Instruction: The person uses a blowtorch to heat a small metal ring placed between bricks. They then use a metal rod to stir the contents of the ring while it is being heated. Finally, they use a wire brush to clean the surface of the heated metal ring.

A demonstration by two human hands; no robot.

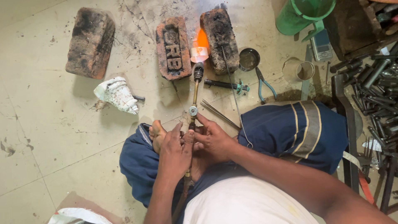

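Observation:
My left hand point(174, 153) grips the brass handle of a gas torch point(194, 93) that points away from me. My right hand point(213, 139) holds the torch near its round valve point(192, 110) and also holds a thin wire rod point(232, 85) that runs up toward the bricks. The torch flame point(202, 40) burns orange on a small white ring-shaped piece point(199, 54) set between two sooty bricks, one point(173, 47) on the left and one point(219, 39) on the right. I sit cross-legged on the floor, a bare foot point(156, 135) under my hands.
A third brick point(90, 41) and a white lump point(117, 94) lie at left. Blue-handled pliers point(263, 85), a small dark bowl point(249, 59), a clear cup point(299, 69), a bundle of thin rods point(217, 112) and a green bucket point(304, 14) lie near. Metal tools point(373, 83) crowd the right.

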